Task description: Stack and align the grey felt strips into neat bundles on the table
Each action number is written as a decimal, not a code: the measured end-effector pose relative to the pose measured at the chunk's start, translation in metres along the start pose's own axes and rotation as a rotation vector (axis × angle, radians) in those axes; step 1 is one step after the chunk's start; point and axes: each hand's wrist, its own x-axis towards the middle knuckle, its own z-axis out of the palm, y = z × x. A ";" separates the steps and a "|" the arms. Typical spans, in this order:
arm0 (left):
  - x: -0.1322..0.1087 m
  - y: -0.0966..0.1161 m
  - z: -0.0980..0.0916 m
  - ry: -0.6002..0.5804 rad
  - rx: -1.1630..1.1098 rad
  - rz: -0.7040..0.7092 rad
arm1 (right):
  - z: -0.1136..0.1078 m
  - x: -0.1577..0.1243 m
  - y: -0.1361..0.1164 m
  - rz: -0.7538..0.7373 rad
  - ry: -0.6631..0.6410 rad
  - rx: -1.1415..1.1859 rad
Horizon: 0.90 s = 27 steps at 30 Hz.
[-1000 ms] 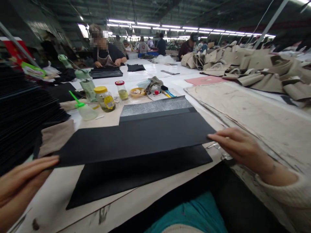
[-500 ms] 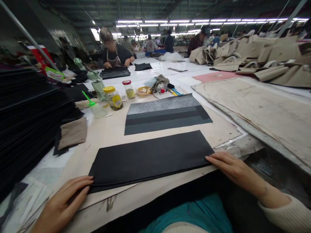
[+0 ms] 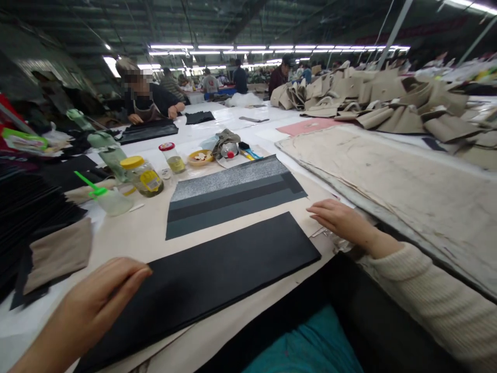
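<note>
A long black sheet (image 3: 217,272) lies flat on the table (image 3: 147,238) in front of me, along its near edge. My left hand (image 3: 97,303) hovers at the sheet's left end, fingers together and stretched out, holding nothing. My right hand (image 3: 337,220) rests flat and open on the table just off the sheet's right end, not touching it. Behind the black sheet lies a stepped stack of grey and dark strips (image 3: 233,194).
A tall pile of black sheets (image 3: 27,217) and a tan cloth (image 3: 58,254) stand at the left. Jars (image 3: 143,176), a squeeze bottle (image 3: 106,197) and a small bowl (image 3: 200,156) sit further back. Tan panels (image 3: 388,176) cover the right. A person (image 3: 149,101) works across the table.
The black sheet was held up at both ends, then laid flat onto the near sheet. Both hands have since let go; my right hand moved away to the right.
</note>
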 end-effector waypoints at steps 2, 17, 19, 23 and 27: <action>0.044 0.033 0.016 -0.117 -0.016 0.113 | 0.009 0.015 0.012 -0.029 -0.055 -0.060; 0.237 0.139 0.197 -0.167 -0.069 0.300 | 0.041 0.078 0.044 -0.123 -0.326 -0.184; 0.239 0.138 0.207 -0.123 -0.091 0.261 | 0.040 0.079 0.043 -0.062 -0.205 -0.103; 0.243 0.126 0.216 0.008 -0.374 0.105 | 0.043 0.085 0.034 0.164 0.231 0.143; 0.245 0.114 0.218 0.096 -0.880 -0.154 | 0.065 0.089 0.029 0.301 0.289 0.360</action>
